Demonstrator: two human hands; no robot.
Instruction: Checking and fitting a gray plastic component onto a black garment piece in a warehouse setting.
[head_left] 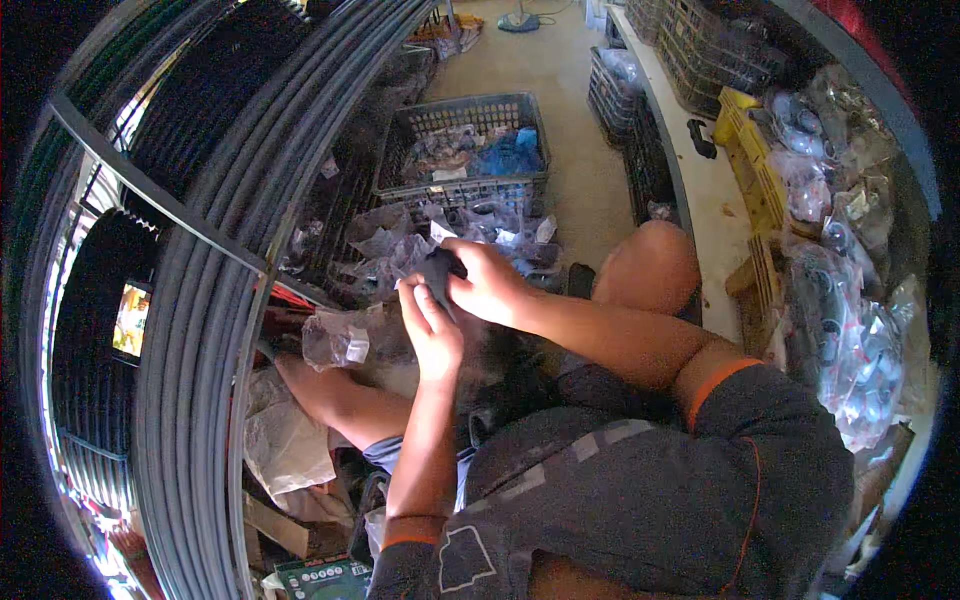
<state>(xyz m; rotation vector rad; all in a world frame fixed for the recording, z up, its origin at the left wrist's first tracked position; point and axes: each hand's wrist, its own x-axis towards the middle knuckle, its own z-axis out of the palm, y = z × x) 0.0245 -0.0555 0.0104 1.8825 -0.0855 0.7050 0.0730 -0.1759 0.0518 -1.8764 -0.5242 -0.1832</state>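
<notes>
Both my hands meet in front of me around a small black part [440, 272], whose exact kind I cannot make out. My left hand [432, 328] closes on its lower left side with the fingers pointing up. From the right, my right hand [488, 282] wraps over its top and side. Just beyond the hands lies a heap of clear plastic bags [400, 240] with white labels, their contents hard to tell. One more clear bag [338, 340] with a white label rests left of my left hand.
A dark plastic crate [462, 186] holding bagged parts stands ahead. Coiled grey hoses [215, 230] hang on a metal rack at left. Along the right runs a white shelf [712, 210] with a yellow crate [745, 140] and bagged parts. A green box [322, 578] sits low at left.
</notes>
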